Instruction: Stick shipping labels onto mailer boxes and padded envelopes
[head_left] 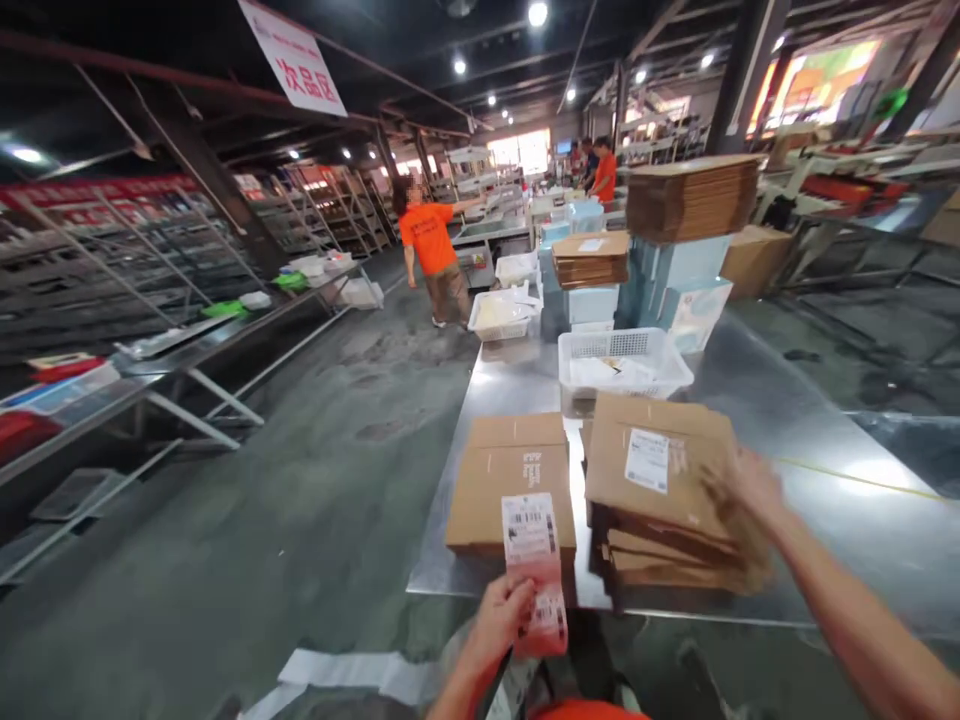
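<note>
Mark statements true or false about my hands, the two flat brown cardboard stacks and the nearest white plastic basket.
1. The left hand holds a printed white paper label strip. True.
2. The right hand is inside the basket. False: the right hand is at the right-hand cardboard stack.
3. That stack's top piece bears a white label. True.
4. The basket stands on the floor. False: the basket is on the shiny metal table.
</note>
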